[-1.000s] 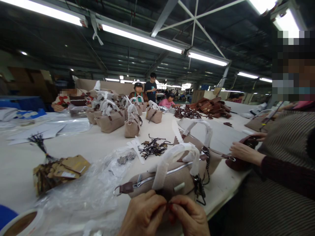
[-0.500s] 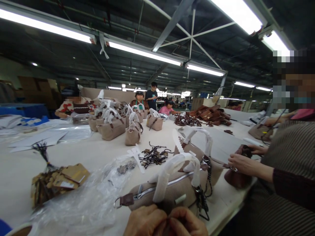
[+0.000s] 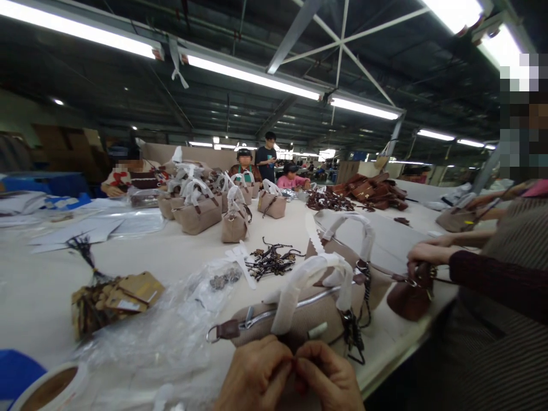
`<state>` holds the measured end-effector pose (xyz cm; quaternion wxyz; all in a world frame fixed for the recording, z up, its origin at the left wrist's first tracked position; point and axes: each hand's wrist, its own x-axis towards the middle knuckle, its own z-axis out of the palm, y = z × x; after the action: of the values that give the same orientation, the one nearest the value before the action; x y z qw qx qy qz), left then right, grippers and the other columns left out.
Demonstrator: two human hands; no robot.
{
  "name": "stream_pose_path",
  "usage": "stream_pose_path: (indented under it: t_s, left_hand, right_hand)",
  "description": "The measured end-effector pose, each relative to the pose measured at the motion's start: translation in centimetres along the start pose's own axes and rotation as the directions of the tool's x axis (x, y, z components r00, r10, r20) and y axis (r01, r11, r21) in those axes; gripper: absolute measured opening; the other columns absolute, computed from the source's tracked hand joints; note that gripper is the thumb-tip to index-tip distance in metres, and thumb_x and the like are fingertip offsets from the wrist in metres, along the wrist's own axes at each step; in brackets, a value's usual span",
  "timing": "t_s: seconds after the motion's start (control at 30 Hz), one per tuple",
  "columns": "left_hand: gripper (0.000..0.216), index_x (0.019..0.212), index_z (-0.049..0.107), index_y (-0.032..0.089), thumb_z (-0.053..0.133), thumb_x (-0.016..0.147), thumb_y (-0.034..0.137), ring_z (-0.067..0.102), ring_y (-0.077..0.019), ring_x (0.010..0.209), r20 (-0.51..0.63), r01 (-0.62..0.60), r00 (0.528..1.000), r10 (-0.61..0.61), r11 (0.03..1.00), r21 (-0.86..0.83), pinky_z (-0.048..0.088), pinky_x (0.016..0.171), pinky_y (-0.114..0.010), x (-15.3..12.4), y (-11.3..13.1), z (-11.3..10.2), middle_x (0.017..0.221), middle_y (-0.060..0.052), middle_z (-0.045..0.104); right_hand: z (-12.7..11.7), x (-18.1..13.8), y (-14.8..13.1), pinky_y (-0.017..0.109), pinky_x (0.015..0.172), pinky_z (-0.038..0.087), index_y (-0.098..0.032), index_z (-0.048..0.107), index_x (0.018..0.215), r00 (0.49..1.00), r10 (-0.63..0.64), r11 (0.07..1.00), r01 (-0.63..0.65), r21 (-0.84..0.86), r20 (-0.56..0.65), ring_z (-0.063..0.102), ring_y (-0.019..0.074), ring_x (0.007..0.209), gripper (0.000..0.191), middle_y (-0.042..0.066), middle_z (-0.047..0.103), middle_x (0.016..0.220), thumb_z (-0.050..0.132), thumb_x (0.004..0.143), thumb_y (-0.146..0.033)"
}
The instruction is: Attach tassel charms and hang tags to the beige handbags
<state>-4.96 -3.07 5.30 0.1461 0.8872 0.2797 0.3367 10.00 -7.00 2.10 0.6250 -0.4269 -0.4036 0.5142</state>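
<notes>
At the bottom centre of the head view, my left hand (image 3: 257, 372) and my right hand (image 3: 326, 374) are both closed in a pinch, fingertips meeting. Whatever they hold is too small and hidden to make out; a little dark red shows below the fingertips. Just beyond them lies a beige handbag (image 3: 299, 322) with a silver zipper and handles (image 3: 286, 297) wrapped in white. A dark braided cord tassel (image 3: 353, 338) hangs at its right side. Behind it is a second beige handbag (image 3: 379, 291) with wrapped handles.
Dark cords with charms (image 3: 274, 260) lie in a heap mid-table. Clear plastic (image 3: 171, 325), brown tags (image 3: 124, 294) and a tape roll (image 3: 51, 388) are on the left. At right, a co-worker's hands (image 3: 428, 254) hold a small brown pouch (image 3: 409, 297). More bags (image 3: 199, 216) stand farther back.
My hands remain pinched together near the bag. The view has shifted slightly, showing more of the tape roll. The co-worker's hands at right have moved on the brown pouch.
</notes>
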Motion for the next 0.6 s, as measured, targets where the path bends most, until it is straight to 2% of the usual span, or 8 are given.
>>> stream_pose_path:
  t_s: [0.13, 0.27, 0.43, 0.6]
  left_hand:
    - [0.021, 0.065, 0.059, 0.017, 0.044, 0.079, 0.013, 0.059, -0.0112, 0.052, -0.046, -0.013, 0.999, 0.013, 1.0, 0.009, 0.04, 0.046, -0.017, 0.23, 0.45, -0.11, 0.058, -0.002, 0.061]
    - [0.021, 0.064, 0.059, 0.016, 0.044, 0.078, 0.013, 0.058, -0.0109, 0.05, -0.068, -0.011, 0.998, 0.012, 1.0, 0.013, 0.039, 0.045, -0.017, 0.31, 0.67, -0.08, 0.056, -0.002, 0.06]
    - [0.021, 0.067, 0.059, 0.016, 0.044, 0.08, 0.013, 0.059, -0.0101, 0.054, -0.061, 0.109, 0.992, -0.114, 0.991, -0.075, 0.04, 0.049, -0.017, 0.29, 0.83, -0.06, 0.06, -0.001, 0.061]
    - [0.019, 0.071, 0.06, 0.018, 0.044, 0.081, 0.015, 0.059, -0.0102, 0.059, -0.013, 0.194, 0.98, -0.197, 0.972, -0.134, 0.042, 0.053, -0.017, 0.14, 0.79, -0.1, 0.064, 0.0, 0.062]
  right_hand:
    - [-0.26, 0.04, -0.04, 0.018, 0.048, 0.04, -0.016, 0.063, 0.064, 0.998, 0.023, 0.999, -0.02, -0.048, 0.061, 0.052, 0.0078, 0.046, 0.025, -0.002, 0.06, 0.047, 0.074, 0.065, -0.038]
    - [0.17, 0.05, 0.1, 0.018, 0.047, 0.04, -0.016, 0.063, 0.062, 1.0, 0.003, 1.0, -0.003, -0.022, 0.016, 0.052, 0.0075, 0.044, 0.024, -0.002, 0.06, 0.045, 0.075, 0.063, -0.037]
    - [0.19, 0.2, 0.12, 0.017, 0.047, 0.04, -0.016, 0.063, 0.064, 1.0, 0.017, 0.999, -0.017, 0.046, 0.001, 0.052, 0.0069, 0.043, 0.024, -0.003, 0.059, 0.045, 0.075, 0.063, -0.036]
    - [-0.18, 0.06, 0.0, 0.016, 0.049, 0.04, -0.016, 0.064, 0.066, 1.0, 0.02, 1.0, -0.02, 0.022, -0.006, 0.052, 0.0062, 0.045, 0.021, -0.004, 0.06, 0.046, 0.075, 0.064, -0.034]
